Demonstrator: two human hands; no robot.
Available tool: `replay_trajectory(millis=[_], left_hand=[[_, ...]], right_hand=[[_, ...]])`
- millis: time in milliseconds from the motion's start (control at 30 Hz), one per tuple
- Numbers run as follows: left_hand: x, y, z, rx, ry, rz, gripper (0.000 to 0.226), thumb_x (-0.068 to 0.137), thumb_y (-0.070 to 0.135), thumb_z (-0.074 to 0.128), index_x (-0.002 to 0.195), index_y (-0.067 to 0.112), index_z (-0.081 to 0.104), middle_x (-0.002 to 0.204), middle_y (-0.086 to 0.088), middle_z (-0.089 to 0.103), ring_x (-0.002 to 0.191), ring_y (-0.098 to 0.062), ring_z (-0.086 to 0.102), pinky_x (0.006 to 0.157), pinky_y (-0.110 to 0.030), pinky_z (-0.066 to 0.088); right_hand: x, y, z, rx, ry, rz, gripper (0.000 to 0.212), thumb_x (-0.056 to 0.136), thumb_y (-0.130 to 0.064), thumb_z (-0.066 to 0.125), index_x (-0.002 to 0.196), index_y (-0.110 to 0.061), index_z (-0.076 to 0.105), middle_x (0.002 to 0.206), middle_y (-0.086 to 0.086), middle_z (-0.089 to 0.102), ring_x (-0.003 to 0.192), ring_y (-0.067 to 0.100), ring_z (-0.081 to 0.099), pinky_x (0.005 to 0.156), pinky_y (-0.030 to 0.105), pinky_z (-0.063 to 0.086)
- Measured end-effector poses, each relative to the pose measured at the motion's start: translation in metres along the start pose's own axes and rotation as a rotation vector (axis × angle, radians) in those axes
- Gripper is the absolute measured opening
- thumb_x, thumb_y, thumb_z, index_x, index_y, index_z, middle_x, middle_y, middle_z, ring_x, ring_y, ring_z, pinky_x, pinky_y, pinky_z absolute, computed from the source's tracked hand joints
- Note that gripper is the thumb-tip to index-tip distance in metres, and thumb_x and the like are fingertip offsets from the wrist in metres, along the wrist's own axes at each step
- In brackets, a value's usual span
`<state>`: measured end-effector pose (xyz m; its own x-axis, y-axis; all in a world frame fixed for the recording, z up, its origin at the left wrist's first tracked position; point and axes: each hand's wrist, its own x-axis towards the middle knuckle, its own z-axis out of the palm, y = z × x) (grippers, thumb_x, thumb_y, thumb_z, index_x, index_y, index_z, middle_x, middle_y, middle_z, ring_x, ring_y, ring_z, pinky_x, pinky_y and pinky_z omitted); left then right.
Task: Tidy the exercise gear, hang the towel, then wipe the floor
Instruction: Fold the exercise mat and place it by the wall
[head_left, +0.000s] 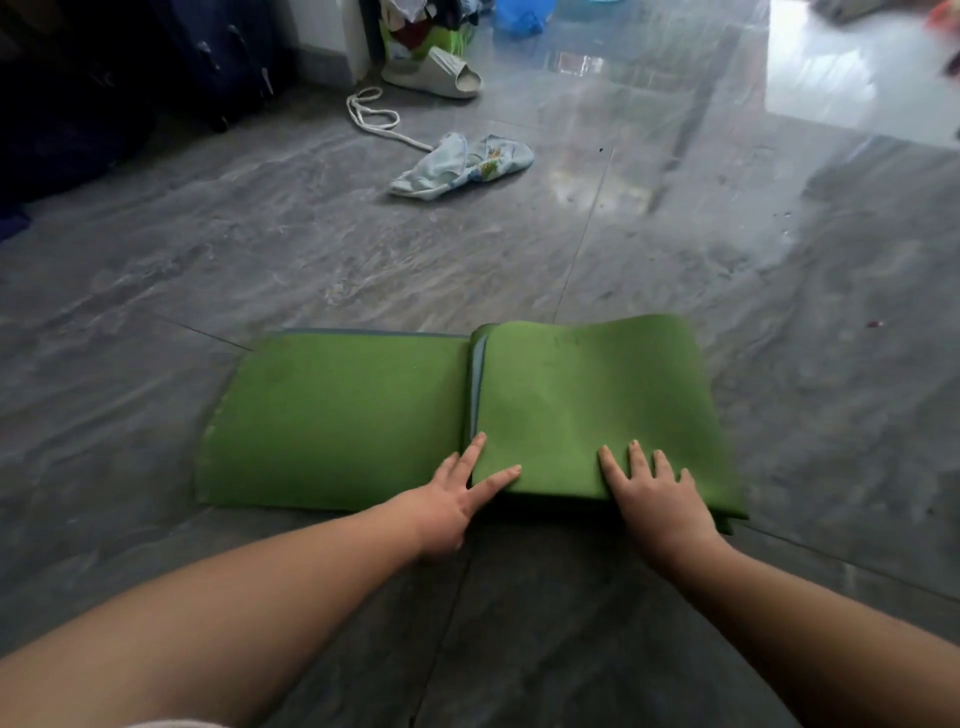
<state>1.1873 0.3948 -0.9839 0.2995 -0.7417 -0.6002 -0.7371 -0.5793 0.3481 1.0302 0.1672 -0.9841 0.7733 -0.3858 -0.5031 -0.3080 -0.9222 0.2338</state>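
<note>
Green foam exercise mat on grey tiled floor, right part folded in stacked layers. Left hand flat, fingers straight at fold's near corner. Right hand flat, pressing stack. Crumpled pale blue towel well beyond, beside white cord.

My green foam exercise mat lies flat on the grey tiled floor, its right part folded over into a thicker stack. Well beyond it sits my crumpled pale blue towel, beside a looped white rope.
</note>
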Motion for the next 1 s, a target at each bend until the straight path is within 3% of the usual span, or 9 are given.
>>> replay_trajectory(millis=[233,400,533,633,700,767,900,1000], left_hand=[[0.061,0.119,0.020,0.107,-0.119,0.189,0.108,0.083,-0.009,0.040,0.143,0.063,-0.013,0.154,0.001,-0.042,0.150,-0.036,-0.010,0.117,-0.051,0.027],[0.094,0.189,0.039,0.252,-0.137,0.282,0.105,0.086,-0.002,0.046,0.142,0.062,-0.017,0.157,0.001,-0.037,0.150,-0.030,0.011,0.104,-0.048,0.045],[0.095,0.201,0.054,0.279,-0.147,0.254,0.104,0.086,0.007,0.052,0.145,0.054,-0.019,0.157,0.000,-0.038,0.149,-0.029,0.013,0.103,-0.047,0.046],[0.093,0.179,0.049,0.323,-0.066,0.271,0.101,0.088,0.016,0.053,0.148,0.044,-0.024,0.156,0.004,-0.036,0.152,-0.027,0.004,0.114,-0.050,0.033],[0.092,0.159,0.047,0.384,-0.054,0.178,0.098,0.093,0.027,0.053,0.149,0.036,-0.027,0.158,0.000,-0.035,0.151,-0.029,-0.011,0.117,-0.063,0.012],[0.090,0.140,0.049,0.412,-0.083,0.081,0.093,0.096,0.040,0.048,0.150,0.032,-0.027,0.159,-0.004,-0.033,0.149,-0.031,-0.021,0.113,-0.071,0.001],[0.093,0.123,0.057,0.413,-0.118,0.068,0.078,0.099,0.055,0.034,0.153,0.034,-0.018,0.162,-0.005,-0.025,0.149,-0.031,-0.022,0.113,-0.071,-0.003],[0.098,0.121,0.062,0.385,-0.122,0.067,0.073,0.098,0.060,0.026,0.153,0.037,-0.016,0.162,-0.003,-0.024,0.148,-0.029,-0.023,0.113,-0.070,-0.006]], right_hand=[[-0.071,0.104,0.062,0.018,-0.137,0.178,0.067,0.101,-0.005,0.027,0.156,-0.022,-0.008,0.163,0.023,0.003,0.145,0.047,0.022,0.107,0.058,0.037],[-0.107,0.162,0.111,0.075,-0.220,0.253,0.074,0.099,-0.002,0.030,0.154,-0.024,-0.014,0.163,0.021,-0.005,0.148,0.046,0.012,0.107,0.060,0.035],[-0.102,0.157,0.122,0.120,-0.226,0.281,0.072,0.100,-0.017,0.033,0.155,-0.015,-0.015,0.161,0.025,-0.013,0.147,0.049,0.004,0.109,0.068,0.024],[-0.090,0.131,0.117,0.177,-0.107,0.110,0.100,0.091,-0.043,0.051,0.150,-0.013,-0.023,0.157,0.016,-0.028,0.147,0.046,-0.015,0.111,0.072,0.003],[-0.081,0.114,0.116,0.184,-0.020,-0.020,0.104,0.088,-0.054,0.051,0.149,-0.017,-0.025,0.157,0.010,-0.029,0.145,0.045,-0.021,0.109,0.075,-0.002],[-0.072,0.105,0.118,0.188,-0.041,-0.036,0.105,0.088,-0.062,0.048,0.150,-0.021,-0.026,0.154,0.007,-0.036,0.144,0.047,-0.023,0.105,0.078,-0.005],[-0.061,0.098,0.121,0.173,-0.132,-0.028,0.108,0.088,-0.065,0.049,0.150,-0.020,-0.026,0.149,0.008,-0.042,0.143,0.051,-0.022,0.102,0.080,-0.003],[-0.057,0.094,0.122,0.181,-0.163,-0.018,0.098,0.093,-0.056,0.044,0.150,-0.019,-0.026,0.145,0.009,-0.046,0.140,0.052,-0.026,0.101,0.081,-0.004]])
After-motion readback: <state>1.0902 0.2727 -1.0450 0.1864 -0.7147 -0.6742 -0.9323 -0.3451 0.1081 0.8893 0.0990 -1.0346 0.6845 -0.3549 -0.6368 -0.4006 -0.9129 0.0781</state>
